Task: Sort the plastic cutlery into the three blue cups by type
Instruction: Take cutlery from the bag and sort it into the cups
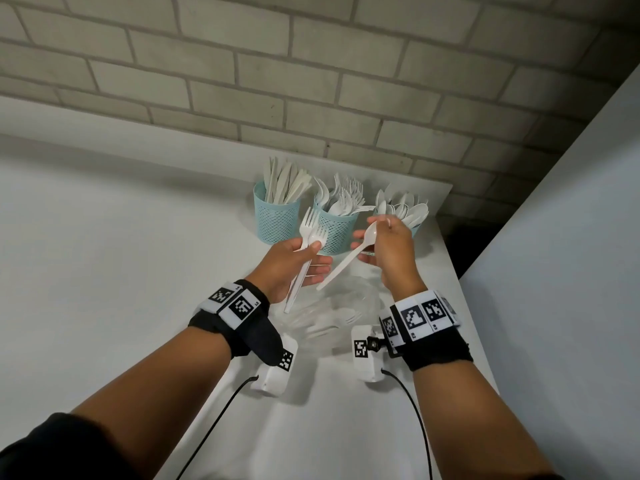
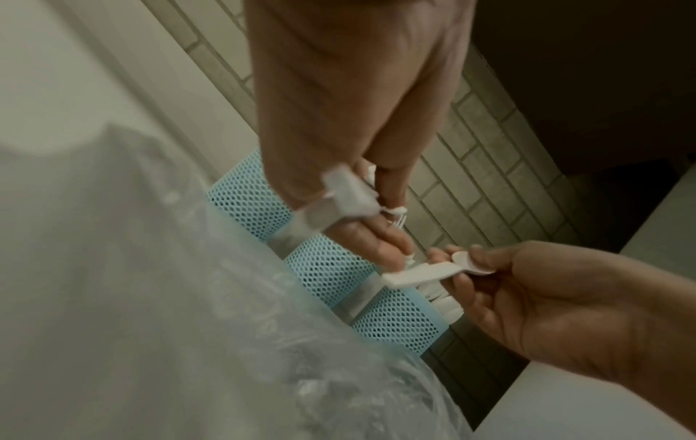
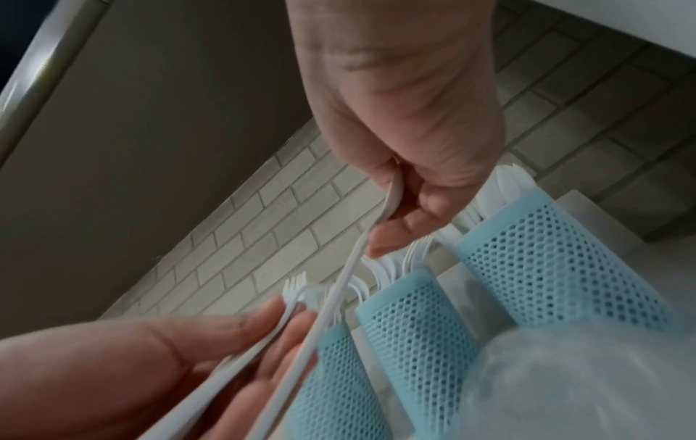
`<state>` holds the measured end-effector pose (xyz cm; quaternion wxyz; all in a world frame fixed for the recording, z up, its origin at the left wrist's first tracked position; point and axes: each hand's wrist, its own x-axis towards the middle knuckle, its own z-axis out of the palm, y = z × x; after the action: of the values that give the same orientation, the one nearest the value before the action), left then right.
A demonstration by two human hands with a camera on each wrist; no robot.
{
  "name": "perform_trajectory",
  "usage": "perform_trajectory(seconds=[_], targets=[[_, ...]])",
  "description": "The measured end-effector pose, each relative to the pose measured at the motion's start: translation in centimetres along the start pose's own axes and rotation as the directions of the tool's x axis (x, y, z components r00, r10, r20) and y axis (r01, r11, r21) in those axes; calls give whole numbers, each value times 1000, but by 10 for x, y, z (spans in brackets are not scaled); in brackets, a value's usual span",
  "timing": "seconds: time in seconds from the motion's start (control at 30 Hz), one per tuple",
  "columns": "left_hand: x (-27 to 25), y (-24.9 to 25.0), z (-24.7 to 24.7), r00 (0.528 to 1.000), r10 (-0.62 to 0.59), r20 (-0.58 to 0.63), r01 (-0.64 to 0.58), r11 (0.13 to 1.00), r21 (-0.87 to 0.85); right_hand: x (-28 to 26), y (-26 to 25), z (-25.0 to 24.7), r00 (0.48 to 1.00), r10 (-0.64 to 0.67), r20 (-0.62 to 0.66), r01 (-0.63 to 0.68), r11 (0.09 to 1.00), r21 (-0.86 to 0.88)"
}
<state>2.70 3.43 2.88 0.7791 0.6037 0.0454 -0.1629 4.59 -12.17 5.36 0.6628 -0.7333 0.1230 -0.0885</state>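
Note:
Three blue mesh cups stand by the brick wall: the left cup (image 1: 277, 220) holds knives, the middle cup (image 1: 337, 233) forks, the right cup (image 1: 417, 228) spoons. My left hand (image 1: 311, 259) grips a small bundle of white cutlery (image 1: 308, 233), two forks and a spoon, in front of the middle cup. My right hand (image 1: 372, 235) pinches a single white spoon (image 1: 343, 268) by its bowl end, handle slanting down-left toward the left hand. The right wrist view shows that spoon (image 3: 350, 262) crossing beside the left hand's forks (image 3: 293, 287).
A crumpled clear plastic bag (image 1: 332, 317) with a few pieces of cutlery inside lies on the white table (image 1: 121, 254) just below my hands. The table's right edge runs close to the spoon cup, beside a white panel (image 1: 571, 237).

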Motion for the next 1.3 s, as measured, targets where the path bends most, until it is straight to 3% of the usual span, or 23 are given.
perform_trajectory(seconds=[0.07, 0.13, 0.27, 0.37, 0.43, 0.5, 0.6, 0.67, 0.73, 0.9, 0.97, 1.03, 1.1, 1.2, 1.3], targets=[[0, 2, 0, 999, 10, -42, -8, 999, 51, 8, -11, -8, 991, -85, -107, 87, 996, 17], [2, 4, 1, 997, 27, -75, -18, 992, 121, 17, -27, -18, 944, -213, -252, 226, 974, 24], [6, 3, 5, 998, 39, -42, -32, 989, 144, 36, -55, -33, 739, -469, -483, 476, 872, -118], [7, 4, 8, 999, -1, -34, 4, 995, 101, 59, -58, -36, 623, -614, -485, 546, 785, -292], [8, 5, 9, 998, -45, -37, 47, 998, 49, 75, -49, -37, 589, -687, -426, 541, 727, -423], [9, 6, 7, 996, -79, -28, 79, 997, -17, 86, -34, -34, 654, -688, -316, 469, 696, -544], [10, 7, 3, 995, -94, 15, 95, 993, -76, 94, -13, -34, 826, -547, -135, 268, 592, -760], [10, 8, 2, 994, -102, 30, 104, 991, -87, 94, -5, -35, 911, -402, -92, 141, 513, -847], [11, 8, 4, 994, -109, 23, 111, 990, -90, 95, -3, -36, 957, -273, -101, 55, 509, -859], [12, 2, 11, 997, -73, -3, 72, 997, -32, 92, -18, -40, 990, -117, -76, -12, 471, -882], [11, 1, 13, 999, -52, 1, 52, 999, 3, 83, -25, -36, 974, -222, -51, 70, 503, -862], [9, 1, 15, 1000, -21, 15, 20, 999, 36, 70, -31, -30, 906, -423, -10, 243, 540, -806], [6, 2, 17, 999, 18, 28, -20, 998, 56, 55, -34, -21, 855, -514, 74, 434, 628, -645], [3, 3, 18, 998, 66, 12, -67, 994, 89, 33, -31, -5, 881, -431, 196, 474, 800, -369], [2, 4, 17, 995, 103, -7, -101, 988, 119, 25, -19, 3, 932, -200, 303, 280, 927, -249]])
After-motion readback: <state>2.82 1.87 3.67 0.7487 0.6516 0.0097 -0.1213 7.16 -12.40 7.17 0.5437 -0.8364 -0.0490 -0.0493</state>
